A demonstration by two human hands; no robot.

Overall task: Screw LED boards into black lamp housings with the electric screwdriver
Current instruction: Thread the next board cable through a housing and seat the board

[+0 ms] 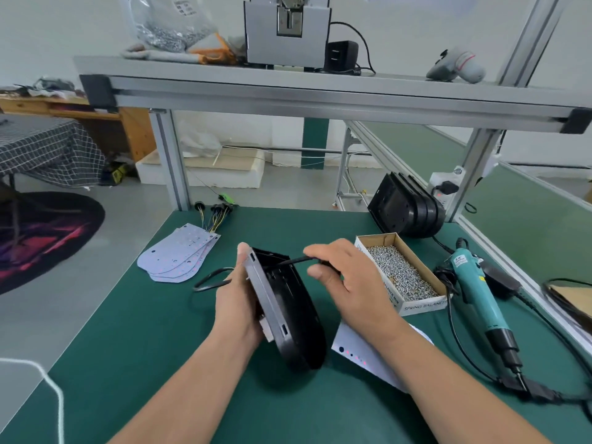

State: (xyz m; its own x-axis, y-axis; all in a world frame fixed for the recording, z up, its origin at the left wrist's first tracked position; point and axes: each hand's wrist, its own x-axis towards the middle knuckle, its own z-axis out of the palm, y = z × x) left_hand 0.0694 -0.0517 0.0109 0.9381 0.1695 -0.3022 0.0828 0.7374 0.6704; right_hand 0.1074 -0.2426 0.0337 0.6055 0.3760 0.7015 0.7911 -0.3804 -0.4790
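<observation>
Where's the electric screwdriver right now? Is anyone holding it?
Nobody holds it: the teal electric screwdriver lies on the green table at the right, just right of the cardboard box of screws, while both hands are busy with a black housing.
</observation>
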